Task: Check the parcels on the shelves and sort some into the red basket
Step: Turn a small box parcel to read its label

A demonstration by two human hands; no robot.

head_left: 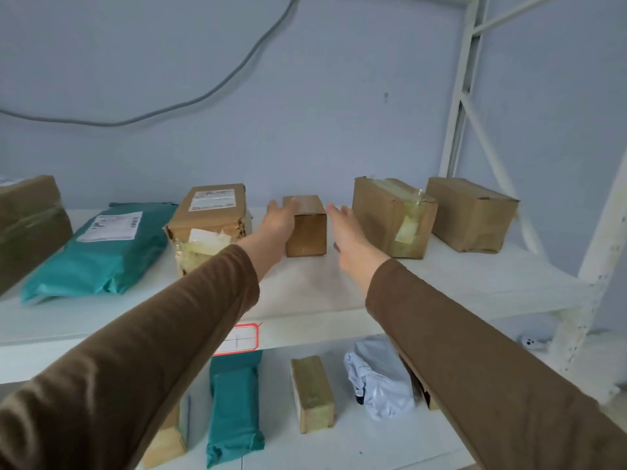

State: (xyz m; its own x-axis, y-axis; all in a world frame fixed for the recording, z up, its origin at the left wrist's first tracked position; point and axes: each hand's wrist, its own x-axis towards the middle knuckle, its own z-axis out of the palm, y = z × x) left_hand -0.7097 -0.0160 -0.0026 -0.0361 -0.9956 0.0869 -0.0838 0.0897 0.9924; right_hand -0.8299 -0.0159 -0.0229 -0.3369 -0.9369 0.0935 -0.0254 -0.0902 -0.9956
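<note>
On the upper shelf (305, 293), a small cardboard box (307, 232) stands between two outstretched hands. The left hand (280, 220) touches its left side with straight fingers; the right hand (344, 228) is open just beside its right side. A teal mailer (101, 252) lies far left.

A grey cable (203, 93) sags in a long curve across the pale blue wall (339, 113). Low in the right corner, past the white rack post (454, 113), a small white gadget (529, 342) lies on the floor
</note>
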